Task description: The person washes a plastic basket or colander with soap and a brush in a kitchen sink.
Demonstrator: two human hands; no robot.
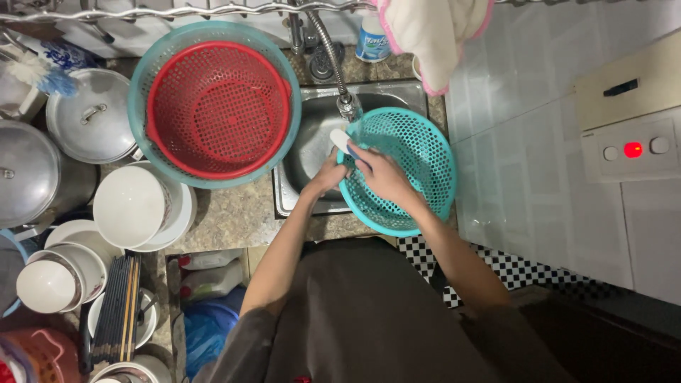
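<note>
Over the steel sink [312, 135], my left hand [328, 174] and my right hand [379, 174] both grip a small white utensil [340, 140] under the running tap [347, 105]. Its rounded white end sticks up between my fingers. A teal perforated basket [425, 152] leans on the sink's right rim, directly behind my right hand. Whether my right hand also touches the basket I cannot tell.
A red colander nested in a teal basin [213, 106] sits left of the sink. White bowls [135, 206], pot lids [92, 117], cups and dark chopsticks [117, 308] crowd the left counter. A cloth [433, 35] hangs above. A tiled wall with a switch panel [631, 149] stands at right.
</note>
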